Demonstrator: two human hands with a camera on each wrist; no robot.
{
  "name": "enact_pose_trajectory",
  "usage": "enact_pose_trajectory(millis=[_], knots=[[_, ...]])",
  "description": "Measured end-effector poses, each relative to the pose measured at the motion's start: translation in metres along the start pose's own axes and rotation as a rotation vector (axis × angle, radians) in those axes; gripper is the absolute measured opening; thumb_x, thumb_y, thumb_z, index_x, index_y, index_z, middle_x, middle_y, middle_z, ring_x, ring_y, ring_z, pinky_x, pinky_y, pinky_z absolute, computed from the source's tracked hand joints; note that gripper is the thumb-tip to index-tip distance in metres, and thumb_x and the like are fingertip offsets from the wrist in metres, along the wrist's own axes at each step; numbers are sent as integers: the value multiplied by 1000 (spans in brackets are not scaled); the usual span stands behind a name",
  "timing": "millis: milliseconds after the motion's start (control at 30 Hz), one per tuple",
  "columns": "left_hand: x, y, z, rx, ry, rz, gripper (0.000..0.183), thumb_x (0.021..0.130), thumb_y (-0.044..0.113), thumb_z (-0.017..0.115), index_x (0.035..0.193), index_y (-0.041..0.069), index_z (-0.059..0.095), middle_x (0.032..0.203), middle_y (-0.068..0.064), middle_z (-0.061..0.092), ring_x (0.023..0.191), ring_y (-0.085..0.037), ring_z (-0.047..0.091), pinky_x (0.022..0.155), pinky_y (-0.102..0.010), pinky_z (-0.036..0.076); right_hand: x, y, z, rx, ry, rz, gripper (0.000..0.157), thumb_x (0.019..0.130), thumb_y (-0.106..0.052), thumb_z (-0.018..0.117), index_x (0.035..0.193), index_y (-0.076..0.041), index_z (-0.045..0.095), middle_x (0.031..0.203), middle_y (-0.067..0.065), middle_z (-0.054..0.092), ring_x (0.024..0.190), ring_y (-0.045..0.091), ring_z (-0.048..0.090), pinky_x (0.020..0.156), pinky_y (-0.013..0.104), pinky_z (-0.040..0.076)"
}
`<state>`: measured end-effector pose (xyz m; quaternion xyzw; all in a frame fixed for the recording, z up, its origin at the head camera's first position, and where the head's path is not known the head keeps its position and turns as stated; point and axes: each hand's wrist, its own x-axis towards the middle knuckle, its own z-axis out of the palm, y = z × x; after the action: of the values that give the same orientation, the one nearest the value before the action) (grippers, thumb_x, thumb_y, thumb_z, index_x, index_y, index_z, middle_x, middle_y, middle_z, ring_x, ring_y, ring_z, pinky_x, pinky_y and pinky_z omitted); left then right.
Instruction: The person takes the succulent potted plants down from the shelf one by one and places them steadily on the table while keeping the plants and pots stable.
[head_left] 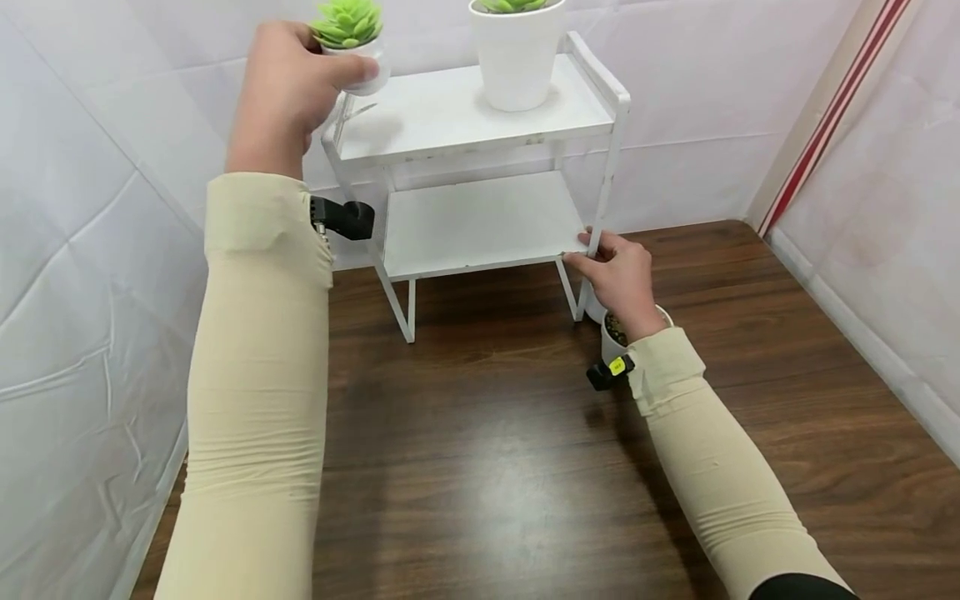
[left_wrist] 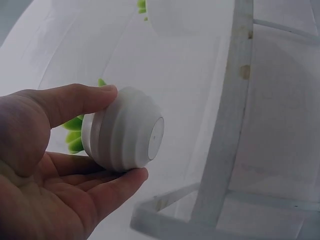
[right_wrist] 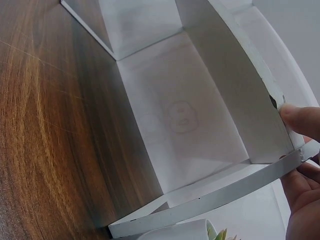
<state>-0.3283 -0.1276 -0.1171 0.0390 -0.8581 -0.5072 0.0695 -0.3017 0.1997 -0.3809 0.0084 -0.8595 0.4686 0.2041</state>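
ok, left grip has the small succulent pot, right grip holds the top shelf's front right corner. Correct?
Wrong shelf: the right grip holds the front right corner of the lower shelf, as the head view shows. The left grip does have the small succulent pot.

My head view looks forward and down from above, far enough back to fit the whole white two-tier shelf [head_left: 480, 221]. Left wrist view's rolled sideways, super close, catching the small potted succulent [left_wrist: 125, 132] partly from beneath. Right wrist, also sideways, peers under the lower board [right_wrist: 237, 85]. Head and left share that succulent.
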Motion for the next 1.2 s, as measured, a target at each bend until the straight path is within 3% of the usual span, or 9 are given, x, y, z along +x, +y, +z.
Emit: enact_pose_trajectory(millis=[167, 333, 667, 967, 1200], knots=[[-3, -2, -11, 12, -7, -15, 24, 80, 29, 79, 97, 19, 64, 97, 12, 53, 89, -7, 41, 72, -27, 37, 1, 1, -1, -7, 1, -6, 46, 83, -40, 76, 119, -11, 71, 123, 7, 68, 102, 20, 68, 67, 12, 45], [-7, -6, -18, 59, -11, -20, 34, 81, 33, 79, 107, 19, 63, 97, 11, 50, 85, -9, 40, 56, -30, 31, 0, 1, -1, -3, 3, -7, 45, 83, -38, 77, 119, -11, 71, 124, 8, 68, 102, 21, 68, 67, 10, 45], [-13, -15, -34, 126, -6, -53, 38, 81, 42, 76, 111, 24, 61, 88, 7, 44, 72, -17, 31, 45, -34, 22, 0, 2, -1, -9, 20, -27, 44, 82, -38, 77, 118, -12, 71, 120, 9, 70, 99, 20, 68, 67, 10, 45], [-22, -38, -45, 45, 25, -22, 37, 82, 32, 77, 113, 19, 65, 94, 11, 49, 83, -9, 34, 68, -31, 27, -1, 3, -1, -10, 22, -24, 46, 82, -40, 77, 118, -12, 71, 122, 8, 68, 101, 20, 68, 69, 10, 45], [-25, -58, -51, 44, 29, -62, 50, 79, 37, 80, 122, 19, 64, 104, 14, 52, 96, -8, 34, 85, -31, 29, -2, 3, -2, -11, 28, -22, 46, 82, -39, 77, 119, -12, 71, 119, 10, 70, 98, 21, 68, 66, 11, 45]])
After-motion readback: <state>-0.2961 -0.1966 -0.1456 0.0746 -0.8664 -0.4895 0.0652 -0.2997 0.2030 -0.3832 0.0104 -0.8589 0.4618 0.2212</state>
